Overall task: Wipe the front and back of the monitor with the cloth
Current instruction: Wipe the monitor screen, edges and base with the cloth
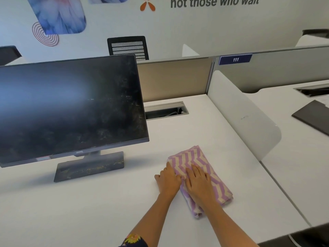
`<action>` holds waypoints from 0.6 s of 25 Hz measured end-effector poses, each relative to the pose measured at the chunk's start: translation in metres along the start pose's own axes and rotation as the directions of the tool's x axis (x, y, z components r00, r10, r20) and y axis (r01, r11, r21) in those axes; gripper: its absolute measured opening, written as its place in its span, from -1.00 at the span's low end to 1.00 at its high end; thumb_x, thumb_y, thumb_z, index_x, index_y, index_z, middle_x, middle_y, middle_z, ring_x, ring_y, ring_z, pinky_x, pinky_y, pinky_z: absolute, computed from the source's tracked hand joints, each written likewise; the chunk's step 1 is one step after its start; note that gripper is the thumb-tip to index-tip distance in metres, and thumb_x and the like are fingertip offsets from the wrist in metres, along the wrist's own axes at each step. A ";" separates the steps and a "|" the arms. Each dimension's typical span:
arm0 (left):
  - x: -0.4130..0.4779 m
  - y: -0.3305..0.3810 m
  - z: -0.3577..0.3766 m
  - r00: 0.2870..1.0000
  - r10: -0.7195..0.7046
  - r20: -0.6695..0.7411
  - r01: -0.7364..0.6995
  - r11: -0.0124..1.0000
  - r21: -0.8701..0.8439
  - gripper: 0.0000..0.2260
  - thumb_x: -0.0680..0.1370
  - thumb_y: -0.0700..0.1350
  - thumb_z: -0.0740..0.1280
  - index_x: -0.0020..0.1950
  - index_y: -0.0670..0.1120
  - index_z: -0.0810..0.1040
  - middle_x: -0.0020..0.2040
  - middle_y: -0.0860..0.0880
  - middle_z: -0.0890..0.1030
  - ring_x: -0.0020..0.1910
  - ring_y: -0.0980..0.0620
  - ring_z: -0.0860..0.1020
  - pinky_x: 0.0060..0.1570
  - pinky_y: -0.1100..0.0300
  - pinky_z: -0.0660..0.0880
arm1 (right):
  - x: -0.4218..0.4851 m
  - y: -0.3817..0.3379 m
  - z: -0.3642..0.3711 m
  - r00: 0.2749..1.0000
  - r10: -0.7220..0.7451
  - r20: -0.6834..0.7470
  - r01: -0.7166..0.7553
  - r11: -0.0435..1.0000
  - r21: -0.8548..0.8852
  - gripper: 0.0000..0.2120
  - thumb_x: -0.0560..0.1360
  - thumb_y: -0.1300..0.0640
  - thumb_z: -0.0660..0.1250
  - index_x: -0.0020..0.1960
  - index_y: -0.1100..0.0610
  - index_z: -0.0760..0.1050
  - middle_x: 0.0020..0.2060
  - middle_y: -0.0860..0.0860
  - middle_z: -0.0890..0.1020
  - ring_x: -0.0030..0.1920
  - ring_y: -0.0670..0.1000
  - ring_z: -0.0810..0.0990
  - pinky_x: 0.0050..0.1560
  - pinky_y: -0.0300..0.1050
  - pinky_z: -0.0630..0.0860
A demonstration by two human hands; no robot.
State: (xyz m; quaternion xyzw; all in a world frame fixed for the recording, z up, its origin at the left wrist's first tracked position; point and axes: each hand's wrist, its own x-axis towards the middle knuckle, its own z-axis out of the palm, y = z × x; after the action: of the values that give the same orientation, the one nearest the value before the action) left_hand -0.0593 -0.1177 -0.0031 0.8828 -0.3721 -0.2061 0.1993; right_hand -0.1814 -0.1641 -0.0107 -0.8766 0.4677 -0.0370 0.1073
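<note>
Terry-type fabric, lilac and cream zigzag: one cloth [201, 168], folded into a thick oblong. It lies flat on the white desk [89, 211], to the right of the monitor [71, 107] and well apart from its stand base [89, 168].

Handling, by my estimate: light, soft and limp. It will sag and unfold if I lift it by one corner. It is not fragile and should grip the desk rather than slide. Best hold: gather the folded stack across its middle, thumb beneath and fingers above, so the layers stay together as a pad.

Monitor, for reference: dark screen, dusty and smeared toward its right side, upright on a grimy base. I judge it tippy under a hard push, so it needs a light wipe.

My right hand [199, 182]: palm down on the cloth, fingers straight and slightly apart, pressing and gripping nothing.

My left hand [169, 180]: palm down at the cloth's left edge, fingers close together and touching the fabric. I cannot tell whether they hook under it.

Both forearms reach forward, nearly parallel.
</note>
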 end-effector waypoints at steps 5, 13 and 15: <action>-0.006 0.011 -0.011 0.996 -0.084 0.006 0.084 0.992 -0.095 -0.93 0.54 -0.02 0.22 -0.03 0.01 0.40 -0.08 0.03 0.61 -0.03 -0.03 0.57 0.05 0.08 0.26 | 0.002 -0.002 -0.001 0.999 0.033 0.029 -0.034 0.998 0.053 -0.54 0.52 -0.11 0.04 0.10 0.08 0.63 0.06 0.07 0.69 0.06 0.10 0.67 -0.02 0.09 0.62; -0.014 0.009 -0.029 0.996 -0.073 0.045 0.083 0.956 -0.281 -0.84 0.50 0.10 0.31 -0.07 0.03 0.53 -0.18 0.11 0.59 -0.13 0.05 0.53 0.01 0.10 0.29 | 0.001 -0.022 -0.007 0.991 0.077 -0.109 -0.049 0.969 0.244 -0.36 0.55 -0.19 -0.14 0.31 0.11 0.51 0.25 0.06 0.59 0.27 0.10 0.54 0.29 0.05 0.44; -0.016 0.005 -0.035 0.998 -0.041 0.046 0.054 0.949 -0.309 -0.86 0.49 0.09 0.32 -0.07 0.05 0.51 -0.23 0.14 0.55 -0.16 0.07 0.51 0.02 0.09 0.32 | 0.001 -0.033 -0.014 0.986 0.123 -0.115 -0.084 0.950 0.301 -0.51 0.65 -0.10 -0.04 0.41 0.11 0.42 0.36 0.05 0.50 0.37 0.09 0.43 0.40 0.01 0.30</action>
State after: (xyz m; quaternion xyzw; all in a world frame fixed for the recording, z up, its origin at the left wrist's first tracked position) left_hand -0.0546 -0.1022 0.0327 0.8449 -0.3176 -0.2841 0.3232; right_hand -0.1562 -0.1492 0.0099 -0.8205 0.5084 -0.1587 0.2076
